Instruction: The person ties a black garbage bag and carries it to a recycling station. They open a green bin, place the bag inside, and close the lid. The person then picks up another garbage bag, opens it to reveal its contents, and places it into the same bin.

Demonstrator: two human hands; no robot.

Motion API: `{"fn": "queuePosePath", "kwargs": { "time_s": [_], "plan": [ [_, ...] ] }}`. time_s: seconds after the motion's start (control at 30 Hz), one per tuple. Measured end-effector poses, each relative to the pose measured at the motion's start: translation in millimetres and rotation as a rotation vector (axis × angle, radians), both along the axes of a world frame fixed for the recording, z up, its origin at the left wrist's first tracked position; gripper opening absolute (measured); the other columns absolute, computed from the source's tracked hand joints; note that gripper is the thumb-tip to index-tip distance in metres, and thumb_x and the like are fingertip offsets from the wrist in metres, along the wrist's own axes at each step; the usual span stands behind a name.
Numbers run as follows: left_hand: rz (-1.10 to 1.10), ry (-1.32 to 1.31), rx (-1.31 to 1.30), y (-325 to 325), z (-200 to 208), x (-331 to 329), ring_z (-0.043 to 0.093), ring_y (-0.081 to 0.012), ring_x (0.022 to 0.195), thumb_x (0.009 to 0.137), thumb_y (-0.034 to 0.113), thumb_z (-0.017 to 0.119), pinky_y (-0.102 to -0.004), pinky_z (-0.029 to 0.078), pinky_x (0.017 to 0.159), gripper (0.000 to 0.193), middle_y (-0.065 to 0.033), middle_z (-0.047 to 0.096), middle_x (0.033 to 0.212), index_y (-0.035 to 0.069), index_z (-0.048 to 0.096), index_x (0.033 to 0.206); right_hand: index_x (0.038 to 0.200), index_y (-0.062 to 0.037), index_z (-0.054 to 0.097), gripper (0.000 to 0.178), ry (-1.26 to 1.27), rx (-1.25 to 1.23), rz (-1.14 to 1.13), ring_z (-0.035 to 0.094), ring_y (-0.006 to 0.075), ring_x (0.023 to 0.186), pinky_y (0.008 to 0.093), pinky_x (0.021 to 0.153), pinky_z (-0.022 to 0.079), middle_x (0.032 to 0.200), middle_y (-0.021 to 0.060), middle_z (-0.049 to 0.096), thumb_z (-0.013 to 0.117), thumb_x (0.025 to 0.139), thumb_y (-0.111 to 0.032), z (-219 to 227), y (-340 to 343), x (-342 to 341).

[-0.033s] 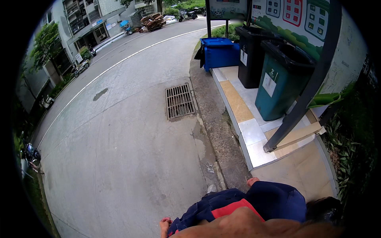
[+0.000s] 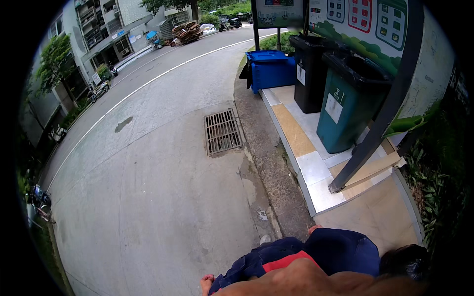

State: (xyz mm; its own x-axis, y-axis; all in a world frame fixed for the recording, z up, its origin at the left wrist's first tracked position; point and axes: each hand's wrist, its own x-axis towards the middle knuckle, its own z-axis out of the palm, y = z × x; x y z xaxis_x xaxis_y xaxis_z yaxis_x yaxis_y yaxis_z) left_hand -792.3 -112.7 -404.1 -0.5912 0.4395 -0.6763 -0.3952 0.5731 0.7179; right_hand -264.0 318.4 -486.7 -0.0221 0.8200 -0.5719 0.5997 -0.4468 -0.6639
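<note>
At the lower edge, my left hand (image 2: pixel 207 284) hangs beside dark navy clothing (image 2: pixel 340 249) with a red patch. Its fingers are curled in and I see nothing in them. My right hand (image 2: pixel 314 229) shows only as a small piece past the navy cloth, close to the stone kerb (image 2: pixel 289 202); its fingers are mostly hidden. Neither hand visibly touches a bin. Below the navy cloth to the right is a dark, shiny shape (image 2: pixel 405 261) that I cannot make out. The tip of a pale shoe (image 2: pixel 265 239) pokes out ahead of the clothing.
On a tiled platform (image 2: pixel 316 167) at the right stand a green bin (image 2: pixel 348 118) and a black bin (image 2: pixel 308 81); a blue bin (image 2: pixel 271 71) is beyond. A dark post (image 2: pixel 370 133) rises at its near corner. A metal drain grate (image 2: pixel 223 132) lies in the concrete roadway.
The view has shifted slightly, so the grate and the bins sit a little lower in the picture. My left hand appears slightly lower; both hands otherwise look much the same.
</note>
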Motion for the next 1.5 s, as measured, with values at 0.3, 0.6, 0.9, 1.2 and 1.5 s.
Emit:
{"fn": "queuePosePath", "kwargs": {
  "time_s": [0.3,0.6,0.9,1.2,1.5],
  "plan": [
    [-0.287,-0.057,-0.253,160.7,29.3,-91.7,0.055,-0.017,0.047,0.078,0.004,0.049,-0.0278,0.042,0.04,0.007,-0.0099,0.06,0.062,0.003,0.057,0.079,0.073,-0.0087,0.066,0.007,-0.157,0.004,0.02,0.06,0.0126,0.056,0.0278,0.055,0.049,0.064,0.0017,0.064,0.063,0.068,-0.013,106.9,140.7,-158.8],
    [-0.513,-0.082,-0.285,381.8,3.5,-211.3,0.055,-0.0172,0.046,0.078,0.004,0.049,-0.028,0.042,0.04,0.008,-0.0102,0.06,0.062,0.003,0.056,0.078,0.068,-0.0052,0.066,0.008,0.103,0.008,-0.324,0.057,0.0118,0.051,0.0275,0.048,0.046,0.06,0.0038,0.062,0.06,0.07,-0.01,115.9,260.9,-223.1],
    [-0.707,0.036,-0.152,680.7,-24.0,-370.4,0.055,-0.0174,0.045,0.078,0.004,0.048,-0.0281,0.042,0.039,0.008,-0.0105,0.06,0.062,0.002,0.056,0.078,0.077,-0.0039,0.064,0.003,0.262,0.095,-0.716,0.053,0.0089,0.052,0.0212,0.043,0.04,0.066,0.0042,0.062,0.063,0.075,-0.006,292.5,365.9,-217.5],
    [-1.023,-0.013,0.314,1029.9,116.3,-199.3,0.054,-0.0123,0.051,0.081,0.008,0.052,-0.0241,0.043,0.049,0.007,-0.0052,0.059,0.064,0.006,0.058,0.082,0.081,-0.0039,0.067,0.015,-0.508,1.022,-0.62,0.061,0.0149,0.065,0.0277,0.062,0.047,0.069,0.0081,0.065,0.06,0.072,-0.014,557.1,585.9,-88.4],
    [-1.367,-0.028,-0.025,1079.9,47.0,-173.4,0.059,-0.0147,0.054,0.081,0.006,0.054,-0.0248,0.046,0.048,0.009,-0.0101,0.064,0.069,0.001,0.06,0.086,0.085,-0.0083,0.066,0.031,-1.067,0.936,-0.63,0.06,0.0306,0.08,0.0412,0.069,0.043,0.081,0.0134,0.064,0.052,0.083,-0.036,574.2,777.1,-15.2]
  ]
}}
